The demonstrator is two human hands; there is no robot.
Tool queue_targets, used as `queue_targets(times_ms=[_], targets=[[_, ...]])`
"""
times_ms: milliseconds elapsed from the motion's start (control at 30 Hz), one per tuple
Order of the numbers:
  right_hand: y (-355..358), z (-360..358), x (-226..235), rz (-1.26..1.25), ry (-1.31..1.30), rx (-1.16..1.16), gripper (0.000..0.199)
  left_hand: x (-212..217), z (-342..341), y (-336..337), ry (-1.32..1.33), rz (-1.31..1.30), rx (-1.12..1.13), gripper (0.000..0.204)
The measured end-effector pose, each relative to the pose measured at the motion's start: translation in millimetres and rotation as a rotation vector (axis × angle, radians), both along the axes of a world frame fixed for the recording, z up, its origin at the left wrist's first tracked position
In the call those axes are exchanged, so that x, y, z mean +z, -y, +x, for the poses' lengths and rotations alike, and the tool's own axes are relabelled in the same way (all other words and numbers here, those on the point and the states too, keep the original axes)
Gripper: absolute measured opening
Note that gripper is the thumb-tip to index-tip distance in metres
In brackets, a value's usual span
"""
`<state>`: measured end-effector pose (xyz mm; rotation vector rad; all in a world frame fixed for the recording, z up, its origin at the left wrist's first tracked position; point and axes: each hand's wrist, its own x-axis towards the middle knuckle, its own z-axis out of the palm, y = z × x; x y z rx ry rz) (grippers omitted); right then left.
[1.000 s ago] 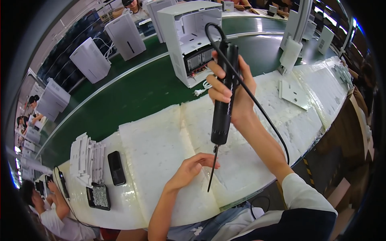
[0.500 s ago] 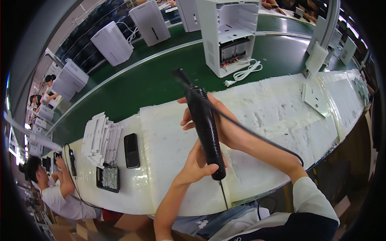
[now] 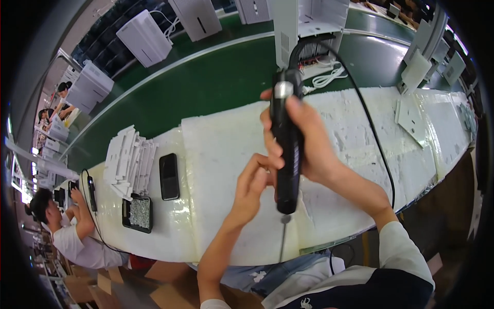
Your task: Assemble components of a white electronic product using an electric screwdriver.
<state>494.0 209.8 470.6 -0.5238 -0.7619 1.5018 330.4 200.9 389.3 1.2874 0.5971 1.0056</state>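
Note:
A black electric screwdriver (image 3: pixel 288 183) is held over the white padded bench, its thin bit (image 3: pixel 282 244) pointing down toward my body. My right hand (image 3: pixel 318 141) wraps around the upper part of its body, thumb on the near side by a silvery patch. My left hand (image 3: pixel 248 194) is curled against the lower left side of the tool, fingertips partly hidden behind it. From the top end a black cable (image 3: pixel 366 110) arches away to the right and falls past my right forearm.
A stack of white flat parts (image 3: pixel 128 162), a black tray of small screws (image 3: pixel 138 215) and a phone (image 3: pixel 169 176) lie left. An open white appliance housing (image 3: pixel 284 36) stands on the green conveyor (image 3: pixel 216 85). A white panel (image 3: pixel 409 122) lies right. Another person (image 3: pixel 77 234) works at far left.
The screwdriver has swung more upright and turned in my hands. Its cable, which lay across my right forearm, now arches out to the right. My left thumb has come off the tool's lower end.

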Motion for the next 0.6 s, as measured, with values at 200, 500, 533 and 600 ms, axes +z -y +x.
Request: queue_targets(times_ms=[200,500,533,600], targets=[[-11.0,70.7,31.1,0.426,-0.181,0.037,0.049,-9.2,-15.5,-32.3,0.023,-0.064,0.056,0.040],[-1.6,125.9,62.0,0.719,0.381,0.248,0.032,-35.5,1.9,-23.5,-0.635,0.270,-0.066,0.013],[-0.9,127.3,64.4,0.748,0.500,0.267,0.032,-35.6,3.5,-21.1,-0.755,0.384,-0.155,0.017],[-0.1,131.2,68.4,0.800,0.743,0.302,0.031,-34.0,7.4,-17.5,-0.818,0.490,-0.193,0.020]])
